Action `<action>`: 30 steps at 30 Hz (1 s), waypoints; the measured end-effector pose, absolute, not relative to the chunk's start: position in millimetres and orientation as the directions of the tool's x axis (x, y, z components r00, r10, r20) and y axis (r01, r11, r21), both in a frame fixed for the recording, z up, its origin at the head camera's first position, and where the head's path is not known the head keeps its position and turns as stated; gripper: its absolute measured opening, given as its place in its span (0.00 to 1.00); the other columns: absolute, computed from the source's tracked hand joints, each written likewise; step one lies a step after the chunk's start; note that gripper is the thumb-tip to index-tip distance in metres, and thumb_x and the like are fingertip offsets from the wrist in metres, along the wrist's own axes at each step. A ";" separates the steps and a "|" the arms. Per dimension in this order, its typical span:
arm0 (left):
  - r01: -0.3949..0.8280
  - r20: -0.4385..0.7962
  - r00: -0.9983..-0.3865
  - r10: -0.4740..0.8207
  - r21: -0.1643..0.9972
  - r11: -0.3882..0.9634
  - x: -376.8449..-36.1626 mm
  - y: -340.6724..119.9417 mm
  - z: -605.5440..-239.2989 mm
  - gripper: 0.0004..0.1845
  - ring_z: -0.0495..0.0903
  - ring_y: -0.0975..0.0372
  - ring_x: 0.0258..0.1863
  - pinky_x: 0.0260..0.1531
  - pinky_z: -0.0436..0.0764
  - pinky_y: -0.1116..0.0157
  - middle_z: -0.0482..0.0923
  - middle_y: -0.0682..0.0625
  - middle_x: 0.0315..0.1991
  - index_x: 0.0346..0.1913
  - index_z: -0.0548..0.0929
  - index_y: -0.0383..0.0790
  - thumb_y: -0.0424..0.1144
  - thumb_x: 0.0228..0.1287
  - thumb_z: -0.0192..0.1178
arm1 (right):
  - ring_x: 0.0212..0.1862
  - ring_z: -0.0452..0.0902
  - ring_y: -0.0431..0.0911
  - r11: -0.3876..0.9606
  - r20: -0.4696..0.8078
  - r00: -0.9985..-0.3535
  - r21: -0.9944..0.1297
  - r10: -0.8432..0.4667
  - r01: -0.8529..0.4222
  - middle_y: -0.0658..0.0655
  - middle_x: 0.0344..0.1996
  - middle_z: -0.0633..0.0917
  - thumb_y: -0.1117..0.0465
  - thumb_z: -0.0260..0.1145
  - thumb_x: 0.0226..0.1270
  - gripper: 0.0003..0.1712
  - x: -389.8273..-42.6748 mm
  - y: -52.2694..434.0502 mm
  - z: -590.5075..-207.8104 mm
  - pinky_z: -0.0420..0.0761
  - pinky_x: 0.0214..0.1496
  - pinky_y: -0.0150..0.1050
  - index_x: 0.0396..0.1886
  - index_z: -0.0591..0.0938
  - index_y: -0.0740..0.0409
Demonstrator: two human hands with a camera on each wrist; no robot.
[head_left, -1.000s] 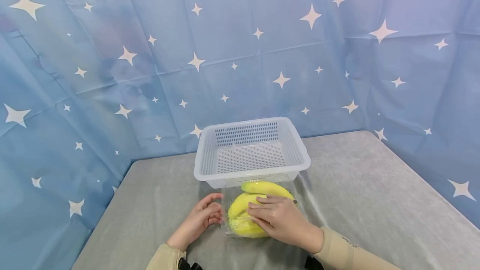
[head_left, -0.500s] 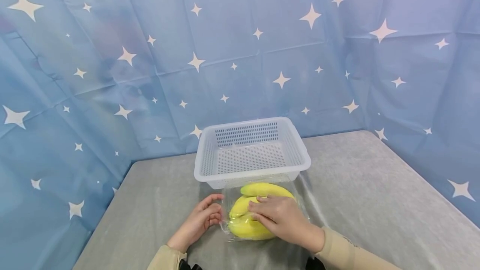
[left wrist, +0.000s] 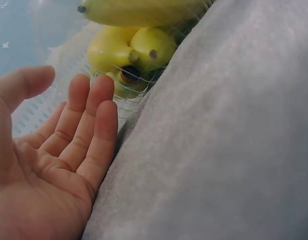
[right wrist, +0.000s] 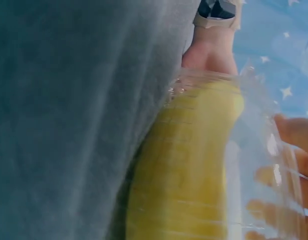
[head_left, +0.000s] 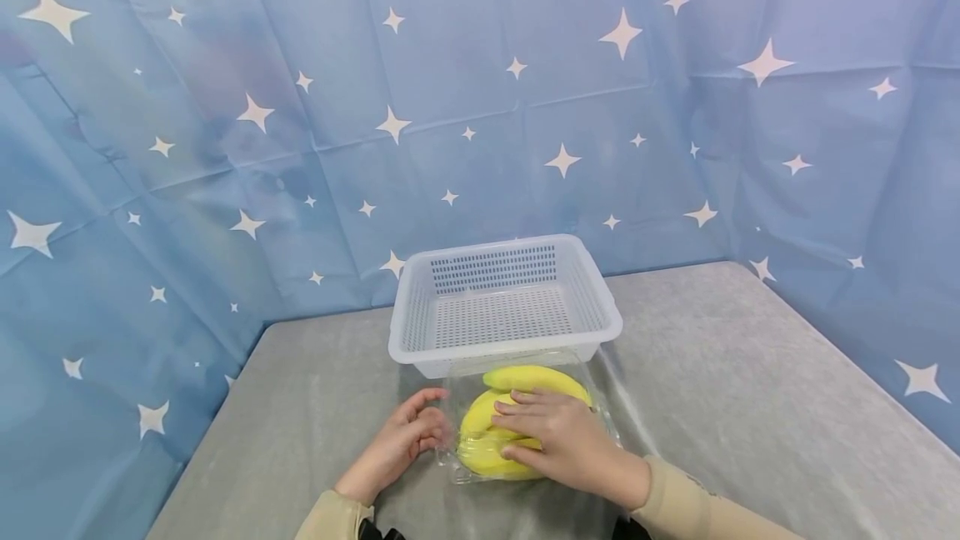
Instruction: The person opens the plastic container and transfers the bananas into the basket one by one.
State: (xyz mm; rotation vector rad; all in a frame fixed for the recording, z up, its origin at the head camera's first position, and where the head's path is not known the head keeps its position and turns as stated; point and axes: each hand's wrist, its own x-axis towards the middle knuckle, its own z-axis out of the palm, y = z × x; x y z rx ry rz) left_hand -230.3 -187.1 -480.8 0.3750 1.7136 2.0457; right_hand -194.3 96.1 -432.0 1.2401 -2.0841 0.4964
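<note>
On the bananas, right hand has slid slightly nearer.

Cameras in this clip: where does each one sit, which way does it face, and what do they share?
Head: worn high, facing forward and down at the table, basket, bagged bananas; both hands and sleeves show.
Left wrist: low by the tabletop, looking past the open left hand at the bananas' ends.
Right wrist: beside the bag, along a banana; right fingertips show.
Shared: the bananas appear in all three.
</note>
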 end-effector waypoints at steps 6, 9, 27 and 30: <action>-0.145 -0.080 -0.873 0.481 0.984 -0.101 -230.6 -188.3 -480.9 0.24 0.80 0.63 0.34 0.38 0.81 0.67 0.77 0.51 0.34 0.65 0.59 0.27 0.30 0.70 0.52 | 0.55 0.78 0.48 0.495 0.579 -0.412 -0.017 -0.704 -0.868 0.50 0.52 0.83 0.47 0.74 0.55 0.24 -192.8 98.2 -422.4 0.76 0.55 0.45 0.50 0.86 0.50; -0.149 -0.087 -0.878 0.471 0.984 -0.095 -230.2 -188.5 -480.0 0.25 0.79 0.63 0.34 0.38 0.80 0.67 0.76 0.51 0.34 0.65 0.60 0.27 0.30 0.70 0.52 | 0.57 0.76 0.49 0.492 0.540 -0.424 -0.020 -0.727 -0.870 0.50 0.55 0.82 0.47 0.75 0.54 0.27 -193.4 100.0 -418.2 0.75 0.58 0.45 0.53 0.84 0.50; -0.148 -0.084 -0.878 0.472 0.984 -0.100 -229.5 -185.8 -480.3 0.25 0.80 0.63 0.34 0.38 0.80 0.67 0.78 0.51 0.35 0.65 0.61 0.27 0.30 0.69 0.53 | 0.61 0.72 0.48 0.536 0.381 -0.530 -0.100 -0.758 -0.838 0.50 0.63 0.75 0.45 0.77 0.48 0.39 -193.6 120.8 -401.9 0.71 0.60 0.52 0.62 0.78 0.44; -0.146 -0.079 -0.877 0.475 0.984 -0.104 -229.6 -186.3 -481.0 0.25 0.80 0.63 0.34 0.38 0.80 0.67 0.77 0.51 0.35 0.64 0.61 0.26 0.30 0.68 0.53 | 0.60 0.73 0.47 0.532 0.396 -0.521 -0.093 -0.756 -0.842 0.49 0.61 0.77 0.45 0.77 0.48 0.37 -193.7 121.9 -400.7 0.72 0.59 0.52 0.61 0.79 0.44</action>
